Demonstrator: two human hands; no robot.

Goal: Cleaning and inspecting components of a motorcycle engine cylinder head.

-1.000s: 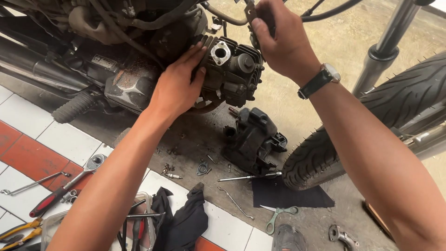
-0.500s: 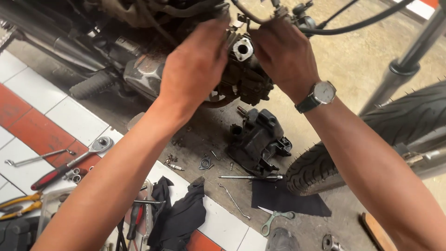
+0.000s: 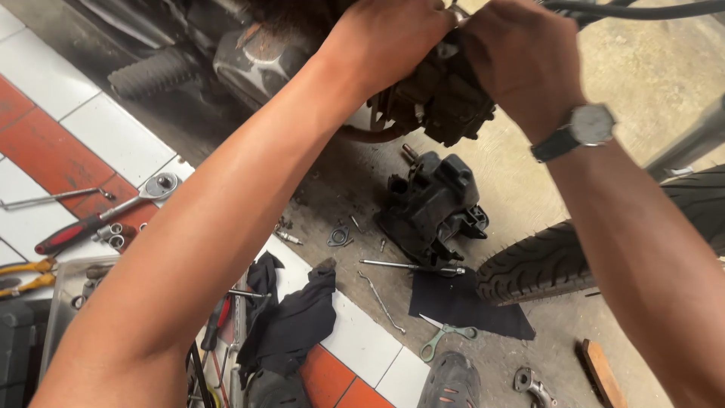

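Both my hands are up at the dark engine block (image 3: 442, 94) of a motorcycle at the top of the view. My left hand (image 3: 389, 34) is closed over the top of the block. My right hand (image 3: 521, 57), with a wristwatch (image 3: 581, 130) on the wrist, grips the same spot from the right, fingers curled. What the fingers hold is hidden between the two hands. A black engine cover part (image 3: 434, 208) lies on the concrete floor just below.
A front tyre (image 3: 559, 257) lies at the right. On the floor: a ratchet wrench (image 3: 106, 215), a long bolt (image 3: 411, 266), a dark cloth (image 3: 291, 317), scissors (image 3: 445, 336), yellow pliers (image 3: 26, 276), sockets (image 3: 113, 236), a foot peg (image 3: 155, 74), a black mat (image 3: 461, 302).
The view has moved closer and down to the left. My left hand has gone from the side of the engine block up to its top, meeting my right hand there.
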